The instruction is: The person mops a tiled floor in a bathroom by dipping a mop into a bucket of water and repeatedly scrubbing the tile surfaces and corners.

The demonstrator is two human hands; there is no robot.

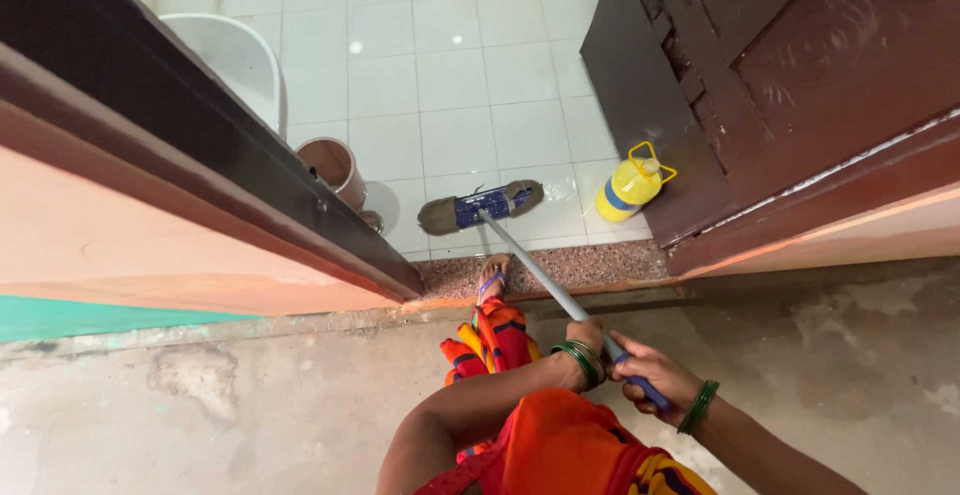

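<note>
The white tiled floor [450, 65] fills the doorway beyond the dark wooden door [780, 65] at two o'clock. The mop [482, 207] lies flat on the tiles at twelve o'clock — a yellow jug [630, 187] just beside it. The left hand [583, 340] and right hand [655, 375] each have their grip clenched on its handle — right lower down.

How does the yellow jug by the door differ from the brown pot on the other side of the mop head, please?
The yellow jug is closed with a cap and has a handle; the brown pot is open-topped with none visible. The jug stands beside the dark door, the pot beside the doorframe. Both stand on the white tiled floor.
</note>
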